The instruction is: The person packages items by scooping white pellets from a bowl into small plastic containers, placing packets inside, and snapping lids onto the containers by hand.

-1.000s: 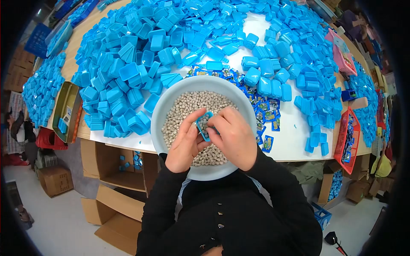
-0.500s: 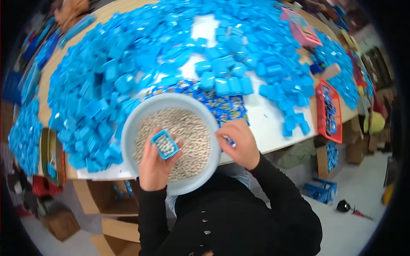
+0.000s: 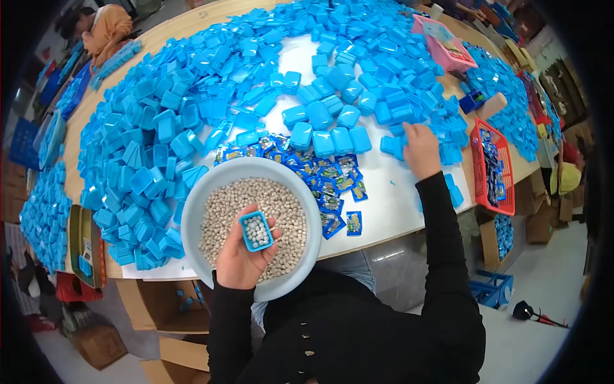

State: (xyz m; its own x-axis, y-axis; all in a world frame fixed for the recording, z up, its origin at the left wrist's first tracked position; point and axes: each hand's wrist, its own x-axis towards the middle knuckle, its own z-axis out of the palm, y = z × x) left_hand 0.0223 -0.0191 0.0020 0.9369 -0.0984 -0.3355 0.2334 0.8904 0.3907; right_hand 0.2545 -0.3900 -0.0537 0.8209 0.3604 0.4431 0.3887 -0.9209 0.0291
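My left hand [image 3: 240, 261] is closed round a small blue plastic box [image 3: 257, 231] filled with whitish round pellets. It is held above a pale grey basin [image 3: 192, 240] of beige pellets [image 3: 291, 217]. To the right, my right hand [image 3: 422, 152] reaches over the table at the edge of the blue lids [image 3: 391, 146]. Its thumb and forefinger are apart, close to a lid; the other fingers are partly hidden. Blue printed sachets [image 3: 329, 185] lie spread behind and beside the basin, with one sachet [image 3: 354, 223] near the table's front edge.
Blue boxes [image 3: 141, 179] are heaped on the left, more blue pieces [image 3: 358, 38] across the back. A red basket [image 3: 495, 169] of sachets and a pink basket [image 3: 448, 51] stand on the right. Another person [image 3: 105, 32] sits far left. Cardboard boxes [image 3: 160, 307] stand below the table.
My right hand has moved away from the basin's right rim, out to the blue lids, and the sachet between its fingers no longer shows there. My left hand still holds the filled box.
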